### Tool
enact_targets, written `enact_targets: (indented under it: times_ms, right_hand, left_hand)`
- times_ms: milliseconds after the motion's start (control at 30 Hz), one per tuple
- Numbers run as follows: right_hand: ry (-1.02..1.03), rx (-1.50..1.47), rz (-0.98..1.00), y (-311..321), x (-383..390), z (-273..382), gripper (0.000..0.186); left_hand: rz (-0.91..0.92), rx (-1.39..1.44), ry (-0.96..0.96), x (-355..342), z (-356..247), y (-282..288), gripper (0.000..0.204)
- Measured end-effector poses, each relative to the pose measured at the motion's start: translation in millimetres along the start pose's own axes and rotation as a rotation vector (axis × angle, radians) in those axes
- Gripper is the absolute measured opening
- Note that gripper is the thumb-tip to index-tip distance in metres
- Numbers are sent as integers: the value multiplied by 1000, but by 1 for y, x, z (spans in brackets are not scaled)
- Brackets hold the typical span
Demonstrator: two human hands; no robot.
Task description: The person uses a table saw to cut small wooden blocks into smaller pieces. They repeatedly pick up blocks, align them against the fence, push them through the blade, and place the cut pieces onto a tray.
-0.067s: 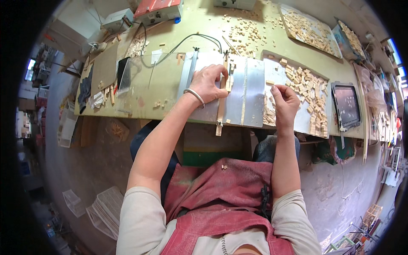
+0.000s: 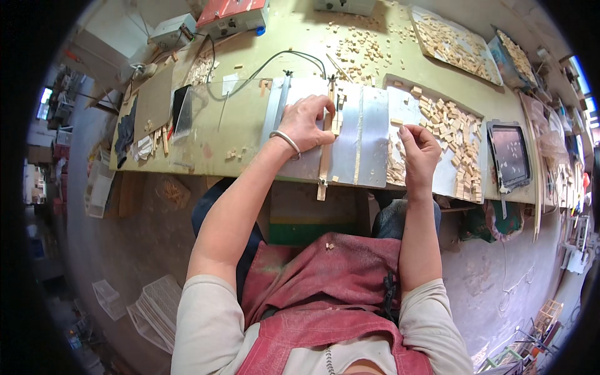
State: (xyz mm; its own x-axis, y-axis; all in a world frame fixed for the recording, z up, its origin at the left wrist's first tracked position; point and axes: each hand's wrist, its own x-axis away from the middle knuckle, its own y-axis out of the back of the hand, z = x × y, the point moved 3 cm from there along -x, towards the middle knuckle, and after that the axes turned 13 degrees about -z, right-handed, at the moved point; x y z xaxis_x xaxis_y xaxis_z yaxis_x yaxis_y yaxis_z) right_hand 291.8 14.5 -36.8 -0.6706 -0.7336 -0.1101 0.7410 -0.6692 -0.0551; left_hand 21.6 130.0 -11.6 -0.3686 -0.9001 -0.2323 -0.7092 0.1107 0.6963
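Note:
My left hand (image 2: 306,122), with a metal bangle at its wrist, rests on a metal plate (image 2: 375,140). Its thumb and curled fingers close on a narrow wooden bar (image 2: 325,161) that runs front to back across the plate. Small pale wooden pieces (image 2: 338,122) sit against the bar's right side, next to those fingertips. Farther right, my right hand (image 2: 421,153) pinches thumb and forefinger together. A small wooden block (image 2: 396,121) shows at its fingertips. Below and beside that hand lies a shallow tray (image 2: 447,178) of loose wooden blocks (image 2: 447,119).
A clear sheet (image 2: 215,134) lies left of the plate. A dark cable (image 2: 275,57) loops behind it. More small blocks (image 2: 359,47) are scattered at the back, near a full board (image 2: 459,47). A black-framed tray (image 2: 509,153) stands at the right edge. A red-topped box (image 2: 231,15) stands back left.

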Motion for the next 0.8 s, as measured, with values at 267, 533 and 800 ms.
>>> enact_targets:
  times_ms: [267, 533, 800]
  right_hand:
    - [-54, -80, -1, -4, 1, 2, 14]
    - [324, 259, 175, -37, 4, 7, 13]
    - [513, 587, 448, -87, -5, 7, 26]
  left_hand:
    - [45, -15, 46, -8, 3, 0, 45]
    - [75, -70, 68, -14, -1, 1, 48]
    - [47, -77, 42, 8, -5, -1, 46]
